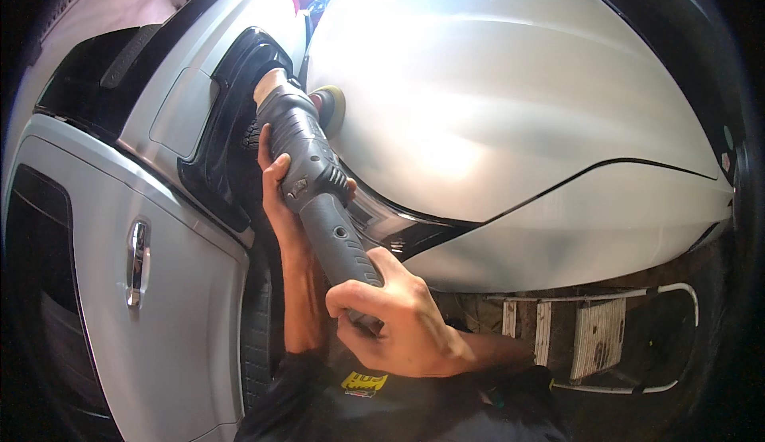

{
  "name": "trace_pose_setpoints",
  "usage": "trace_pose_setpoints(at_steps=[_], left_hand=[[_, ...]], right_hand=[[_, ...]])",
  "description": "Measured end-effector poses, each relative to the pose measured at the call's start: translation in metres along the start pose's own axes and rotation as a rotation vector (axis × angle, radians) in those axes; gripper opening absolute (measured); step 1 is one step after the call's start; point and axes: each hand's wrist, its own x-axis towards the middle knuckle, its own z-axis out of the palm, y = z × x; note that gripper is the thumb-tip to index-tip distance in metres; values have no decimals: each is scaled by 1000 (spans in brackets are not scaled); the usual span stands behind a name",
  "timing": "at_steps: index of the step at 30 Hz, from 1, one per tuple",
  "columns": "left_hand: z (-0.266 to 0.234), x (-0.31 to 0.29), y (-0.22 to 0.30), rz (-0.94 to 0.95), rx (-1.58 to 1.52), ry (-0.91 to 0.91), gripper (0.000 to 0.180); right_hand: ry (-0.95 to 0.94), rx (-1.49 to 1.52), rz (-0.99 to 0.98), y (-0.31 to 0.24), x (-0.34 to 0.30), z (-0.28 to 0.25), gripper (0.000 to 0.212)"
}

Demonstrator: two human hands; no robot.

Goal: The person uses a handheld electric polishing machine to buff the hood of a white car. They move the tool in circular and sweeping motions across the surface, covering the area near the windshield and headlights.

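Observation:
A dark grey car polisher (307,163) runs up the middle of the view, held in both hands. Its round yellowish pad (333,107) stands on edge against the left side of a silvery white car hood (478,91); whether it is spinning cannot be told. My left hand (275,183) grips the polisher's body from its left side, thumb on the casing and fingertips showing on the other side. Lower down, my right hand (398,310) is wrapped round the rear handle. Below the pad runs the car's grille (386,219).
A second white car stands close on the left, with a chrome door handle (139,263) and black wheel-arch trim (227,163). At the lower right a metal step ladder (602,334) lies beside the hood's car. A dark windshield edge (661,35) borders the hood at upper right.

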Motion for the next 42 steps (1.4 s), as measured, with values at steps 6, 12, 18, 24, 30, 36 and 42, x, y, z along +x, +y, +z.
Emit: trace_pose_setpoints(at_steps=[6,12,18,24,30,36,42], left_hand=[[-1,14,2,-10,-30,-173,77],[-6,17,4,-13,-62,-101,76],[-20,0,2,-8,-69,21,81],[-18,-10,-7,-30,-92,-88,83],[9,-27,-4,-66,-143,-212,85],[25,-45,7,-93,-128,-228,89],[10,-34,-3,-35,-132,-239,87]], right_hand=[[59,-17,20,-7,-4,27,33],[60,19,12,1,2,36,33],[2,-34,3,7,4,22,31],[-12,-159,-16,4,-23,27,32],[-36,-185,60,-24,-49,22,32],[-27,168,82,-48,-37,17,28],[-54,144,90,-25,-39,21,22]])
